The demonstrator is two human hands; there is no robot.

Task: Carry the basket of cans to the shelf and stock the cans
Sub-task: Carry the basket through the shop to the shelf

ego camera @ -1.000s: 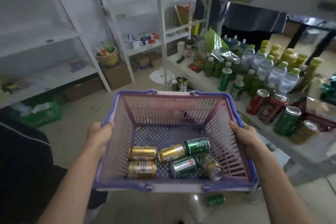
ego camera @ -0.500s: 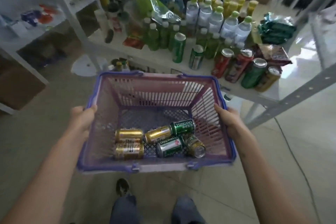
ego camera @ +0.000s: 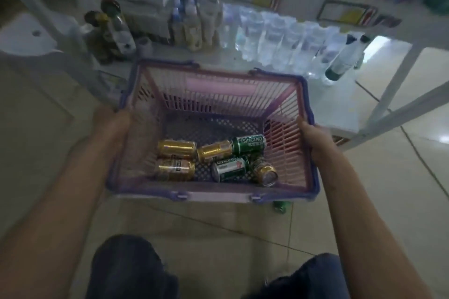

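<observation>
Hands grip a slatted pink plastic basket with a purple rim point(ego camera: 306, 143) by its two short sides: the left hand point(ego camera: 110, 120) is curled over the left rim with fingers closed around the edge, and the right hand point(ego camera: 315, 137) is clamped the same way on the right rim, thumb lying along the top. The basket hangs between them in front of the person's knees, above pale floor tiles point(ego camera: 218, 238). Six drink cans lie on their sides on its perforated bottom, toward the near wall: three gold aluminium cans point(ego camera: 176, 149) on the left and centre, two green cans lettered Tsingtao point(ego camera: 249, 143) nearer the right hand, and a darker gold-and-green can point(ego camera: 263, 170) touching them. Just beyond the far rim stands a low white metal shelf point(ego camera: 340, 109) holding blurred clear plastic bottles point(ego camera: 274, 39) in a row.
</observation>
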